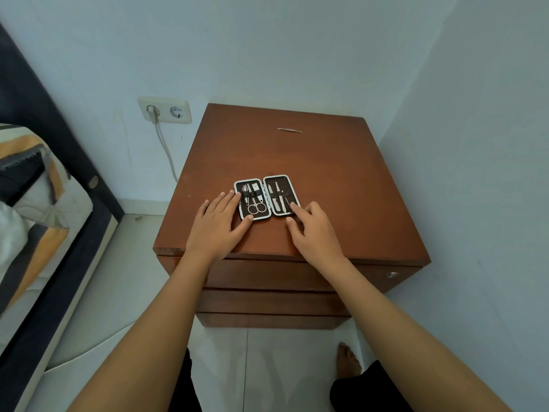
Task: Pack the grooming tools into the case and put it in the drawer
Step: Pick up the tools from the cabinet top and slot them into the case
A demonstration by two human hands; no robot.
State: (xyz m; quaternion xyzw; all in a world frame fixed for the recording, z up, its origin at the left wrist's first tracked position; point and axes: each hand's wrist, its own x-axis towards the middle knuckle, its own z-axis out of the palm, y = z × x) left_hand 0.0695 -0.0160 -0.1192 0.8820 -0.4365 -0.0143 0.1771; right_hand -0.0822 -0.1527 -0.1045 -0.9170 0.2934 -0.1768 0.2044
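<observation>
Case (266,197) open on corner nightstand (341,185)

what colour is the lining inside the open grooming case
Dark brown, with a white rim around each half of the grooming case; seen in the head view.

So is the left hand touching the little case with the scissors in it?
Touching. The head view shows the left hand lying flat on the cabinet, its fingertips overlapping the open case's left edge and front corner.
</observation>
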